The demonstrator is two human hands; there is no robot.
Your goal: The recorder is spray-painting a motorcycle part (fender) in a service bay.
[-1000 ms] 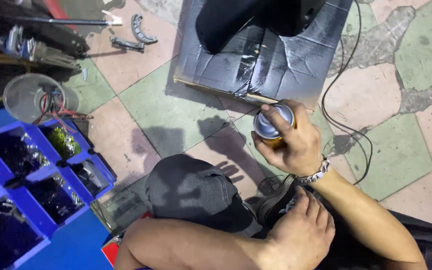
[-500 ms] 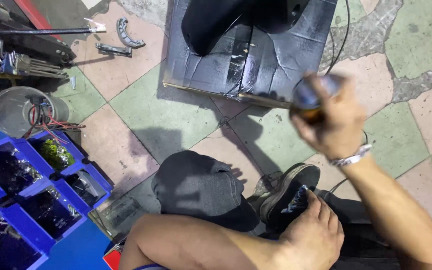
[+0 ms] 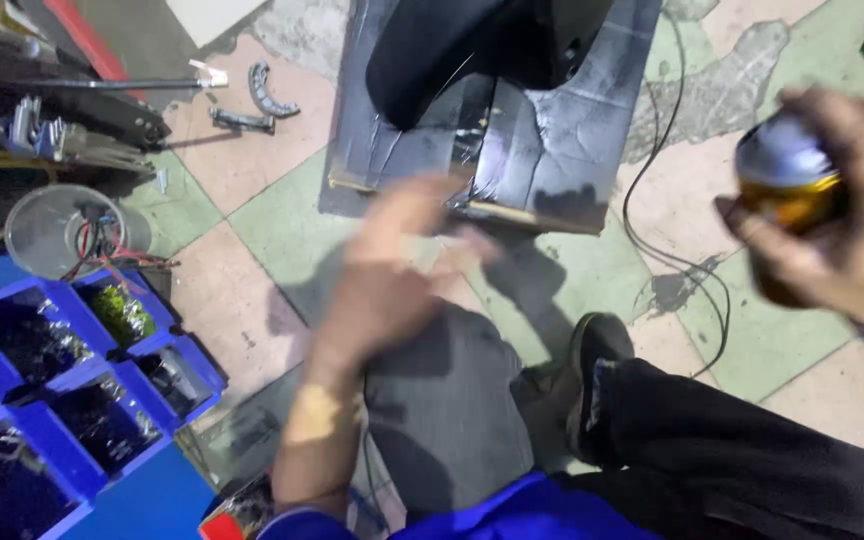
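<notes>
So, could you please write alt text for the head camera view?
A person's right hand holds a spray can above a tiled floor, while the blurred left hand reaches toward a black curved part on dark cardboard. Blue bins stand at left.

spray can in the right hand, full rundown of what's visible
The spray can is a small cylinder with an amber-gold body and a pale grey domed top, metal by its look. It is motion-blurred, so no nozzle or finer detail can be made out. The right hand wraps its body, fingers around the far side, holding it in the air above the tiled floor, right of the black-covered board.
</notes>
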